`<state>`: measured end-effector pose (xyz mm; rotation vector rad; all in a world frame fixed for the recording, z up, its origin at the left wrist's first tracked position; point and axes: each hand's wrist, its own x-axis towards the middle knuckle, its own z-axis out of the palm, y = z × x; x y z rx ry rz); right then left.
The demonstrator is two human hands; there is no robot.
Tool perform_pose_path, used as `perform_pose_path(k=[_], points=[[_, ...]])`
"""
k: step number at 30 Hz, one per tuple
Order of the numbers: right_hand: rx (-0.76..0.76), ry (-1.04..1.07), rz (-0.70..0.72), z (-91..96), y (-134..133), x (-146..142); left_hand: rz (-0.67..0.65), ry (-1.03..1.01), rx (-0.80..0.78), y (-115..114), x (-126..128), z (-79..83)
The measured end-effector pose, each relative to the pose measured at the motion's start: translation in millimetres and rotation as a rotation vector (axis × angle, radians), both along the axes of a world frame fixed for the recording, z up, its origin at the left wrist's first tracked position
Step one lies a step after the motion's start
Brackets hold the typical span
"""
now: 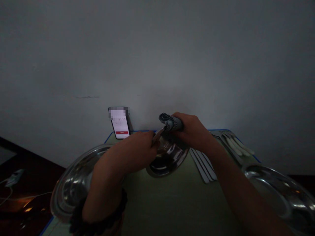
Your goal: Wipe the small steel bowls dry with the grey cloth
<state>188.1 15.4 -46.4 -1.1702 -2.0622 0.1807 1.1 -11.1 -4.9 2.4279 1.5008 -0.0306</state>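
A shiny steel bowl [164, 164] is held tilted above the middle of the table. My left hand [141, 149] is closed on its rim at the left side. In my right hand [190, 127] is a folded dark-and-white checked cloth [169, 122], pressed against the bowl's upper edge. The right fingers are partly hidden behind the cloth and the bowl. Under my left forearm sits a large steel basin [71, 186], partly covered by the arm.
A lit phone [120, 126] leans on the wall behind the table [157, 203]. Several long metal utensils [203, 165] lie right of the bowl, near cutlery with pale handles [236, 146]. Another steel basin [283, 193] stands at the right. A white plug with cables [15, 177] is at far left.
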Motion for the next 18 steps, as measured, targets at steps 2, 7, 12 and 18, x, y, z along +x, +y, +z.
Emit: perform_pose_path(k=[2,7,12,18], points=[[-0.002,-0.005,-0.004,0.0,-0.1,-0.2,0.007,0.003,0.007,-0.1,0.3,0.7],[-0.011,-0.013,-0.013,0.3,-0.5,-0.4,0.001,0.002,-0.012,-0.7,1.2,1.4],[-0.017,0.008,0.0,0.2,-0.5,-0.2,0.007,0.001,-0.012,-1.1,0.5,0.5],[-0.009,-0.008,-0.009,-0.1,-0.1,-0.2,0.005,-0.003,0.0,-1.1,0.5,-0.6]])
